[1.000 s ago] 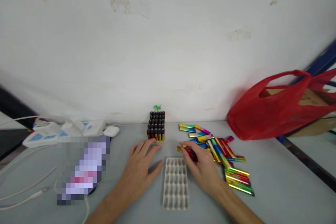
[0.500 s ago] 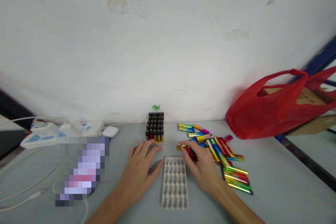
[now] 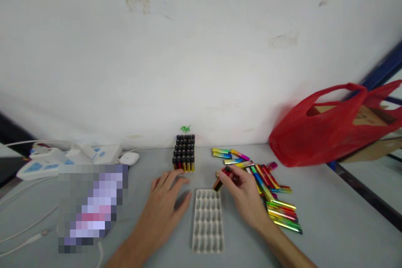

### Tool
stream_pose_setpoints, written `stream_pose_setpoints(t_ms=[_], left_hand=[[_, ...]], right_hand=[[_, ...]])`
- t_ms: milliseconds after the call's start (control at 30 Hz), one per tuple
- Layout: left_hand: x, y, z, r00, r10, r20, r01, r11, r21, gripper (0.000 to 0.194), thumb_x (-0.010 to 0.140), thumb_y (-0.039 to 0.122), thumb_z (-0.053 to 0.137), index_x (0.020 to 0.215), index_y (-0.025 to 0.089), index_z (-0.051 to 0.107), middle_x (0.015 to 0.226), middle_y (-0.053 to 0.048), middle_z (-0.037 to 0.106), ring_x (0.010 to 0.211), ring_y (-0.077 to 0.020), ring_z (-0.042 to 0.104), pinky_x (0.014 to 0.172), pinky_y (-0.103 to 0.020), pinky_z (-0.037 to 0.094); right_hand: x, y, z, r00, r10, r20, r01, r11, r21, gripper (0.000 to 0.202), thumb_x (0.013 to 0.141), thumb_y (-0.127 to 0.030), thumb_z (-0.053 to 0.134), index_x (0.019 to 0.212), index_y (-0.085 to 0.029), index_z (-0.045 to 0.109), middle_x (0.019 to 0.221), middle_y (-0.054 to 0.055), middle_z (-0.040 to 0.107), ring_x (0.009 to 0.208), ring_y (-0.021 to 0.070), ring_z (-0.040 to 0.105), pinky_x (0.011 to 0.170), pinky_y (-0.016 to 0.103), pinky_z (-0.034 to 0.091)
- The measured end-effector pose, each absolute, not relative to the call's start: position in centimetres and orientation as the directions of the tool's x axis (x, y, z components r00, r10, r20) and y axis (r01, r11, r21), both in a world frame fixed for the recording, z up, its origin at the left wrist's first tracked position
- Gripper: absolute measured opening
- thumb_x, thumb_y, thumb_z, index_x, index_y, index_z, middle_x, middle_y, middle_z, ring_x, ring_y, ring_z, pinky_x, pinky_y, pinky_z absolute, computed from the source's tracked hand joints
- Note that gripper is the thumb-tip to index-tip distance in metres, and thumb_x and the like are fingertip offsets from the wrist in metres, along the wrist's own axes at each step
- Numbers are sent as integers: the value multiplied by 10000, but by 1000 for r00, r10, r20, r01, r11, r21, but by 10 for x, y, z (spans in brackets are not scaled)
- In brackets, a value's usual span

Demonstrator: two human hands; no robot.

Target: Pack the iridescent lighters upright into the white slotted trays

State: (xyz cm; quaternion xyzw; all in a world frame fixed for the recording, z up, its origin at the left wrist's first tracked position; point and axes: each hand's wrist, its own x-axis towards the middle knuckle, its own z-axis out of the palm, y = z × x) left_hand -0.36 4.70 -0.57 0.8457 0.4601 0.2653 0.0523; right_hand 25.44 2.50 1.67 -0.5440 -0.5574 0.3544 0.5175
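My right hand (image 3: 246, 192) pinches a small shiny tube (image 3: 217, 184), gold and red with a dark end, between thumb and fingers. It hangs tilted over the upper right corner of a pale tray (image 3: 208, 251) with rows of hollows. My left hand (image 3: 165, 207) rests on the table left of the tray, fingers apart and holding nothing. Just beyond its fingertips, black-topped tubes (image 3: 184, 150) stand upright in a tight block, some with gold or red lower parts. To the right of my right hand lies a loose pile of metallic coloured tubes (image 3: 264, 182).
A red plastic bag (image 3: 317, 134) with cardboard inside stands at the back right. A white power strip (image 3: 103, 153), a white mouse-like device (image 3: 129, 158) and cables lie on the left, by a blurred-out object (image 3: 94, 205). The wall (image 3: 201, 71) rises behind the table.
The tube in my right hand has turned from lying nearly sideways to tilting downward near the tray's corner. My left hand stays open in nearly the same place. The view has shifted slightly.
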Motion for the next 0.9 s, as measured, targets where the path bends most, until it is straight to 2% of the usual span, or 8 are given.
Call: stream_pose_setpoints(t_ms=[133, 300, 400, 500, 600, 667, 833, 900], left_hand=[[0, 42, -4, 433, 809, 398, 738, -571, 359, 184, 1056, 226, 662, 1220, 274, 730, 1413, -103, 702, 1325, -378, 635, 1083, -586, 522], [3, 32, 4, 471, 805, 361, 647, -594, 479, 282, 1076, 256, 681, 1352, 314, 691, 1446, -86, 668, 1382, -358, 602, 1179, -590, 516], [3, 26, 10, 531, 795, 292, 586, -594, 551, 493, 1059, 293, 733, 1529, 348, 595, 1542, -82, 626, 1461, -353, 566, 1246, -576, 499], [2, 20, 12, 601, 777, 186, 559, -575, 597, 808, 976, 400, 858, 1679, 375, 461, 1690, -92, 535, 1561, -392, 499, 1321, -617, 440], [1, 15, 14, 659, 750, 67, 552, -542, 633, 1135, 802, 438, 1005, 1742, 395, 370, 1797, -94, 422, 1639, -436, 410, 1368, -658, 369], [2, 13, 17, 679, 734, 1, 560, -520, 645, 1245, 696, 396, 1062, 1736, 403, 377, 1816, -87, 389, 1658, -447, 374, 1380, -658, 348], [7, 16, 23, 691, 723, -21, 570, -527, 631, 1235, 633, 335, 1071, 1692, 376, 437, 1702, -103, 506, 1589, -434, 443, 1366, -628, 377], [8, 17, 22, 675, 738, 2, 578, -530, 620, 1206, 647, 340, 1061, 1685, 368, 445, 1675, -112, 521, 1575, -436, 448, 1359, -636, 379]], right_hand=[[255, 26, 20, 126, 973, 194, 193, 168, -967, 485, 1070, -623, 672, 795, -227, 620, 816, -3, 586, 777, 194, 552, 724, 312, 430], [252, 25, 20, 30, 1000, -6, -36, -5, -999, 547, 1027, -775, 643, 881, -249, 605, 635, -59, 487, 543, 155, 383, 538, 312, 280], [254, 26, 21, 13, 1000, 2, -35, 3, -999, 656, 1018, -857, 565, 867, -225, 657, 622, -44, 454, 576, 156, 352, 562, 320, 256], [255, 26, 23, -13, 999, -38, -44, -38, -998, 756, 1006, -915, 493, 823, -207, 682, 625, -23, 470, 587, 156, 362, 564, 320, 262], [254, 26, 23, 5, 997, -71, -82, -71, -994, 695, 941, -896, 649, 810, -213, 648, 657, -32, 486, 592, 144, 391, 541, 292, 291], [253, 26, 22, -14, 997, -73, -102, -74, -992, 635, 904, -842, 758, 827, -232, 599, 656, -53, 494, 564, 130, 399, 506, 273, 297], [250, 24, 21, -78, 993, -86, -126, -96, -987, 549, 955, -778, 757, 983, -266, 562, 583, -102, 503, 460, 110, 319, 454, 271, 203], [250, 22, 22, -78, 994, -83, -141, -93, -986, 543, 959, -774, 755, 955, -265, 566, 568, -102, 466, 484, 115, 303, 477, 275, 205]])
